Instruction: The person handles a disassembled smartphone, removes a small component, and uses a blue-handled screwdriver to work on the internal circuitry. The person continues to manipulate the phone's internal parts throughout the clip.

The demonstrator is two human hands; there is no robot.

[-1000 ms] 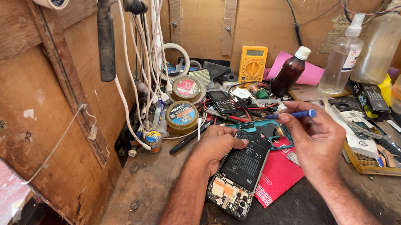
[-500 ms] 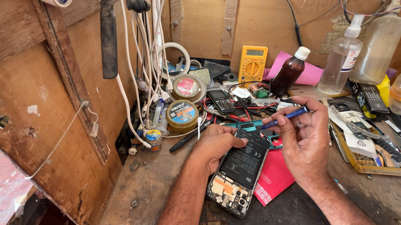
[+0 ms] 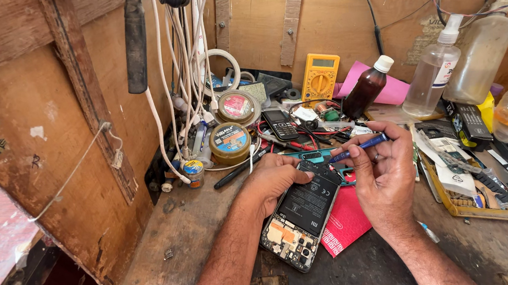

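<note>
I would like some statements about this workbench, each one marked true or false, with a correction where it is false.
1. The left hand rests on the opened phone. True.
2. The right hand holds a yellow hammer. False: it holds a blue screwdriver.
3. The phone's back cover is off, and its battery and circuit board show. True.
4. The yellow multimeter lies under the phone. False: it stands at the back, against the wooden wall.
5. A red card lies partly under the phone. True.

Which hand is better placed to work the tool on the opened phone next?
Right, probably. The right hand already grips the blue screwdriver, its tip angled toward the top of the opened phone. The left hand lies on the phone's upper edge, steadying it.
</note>
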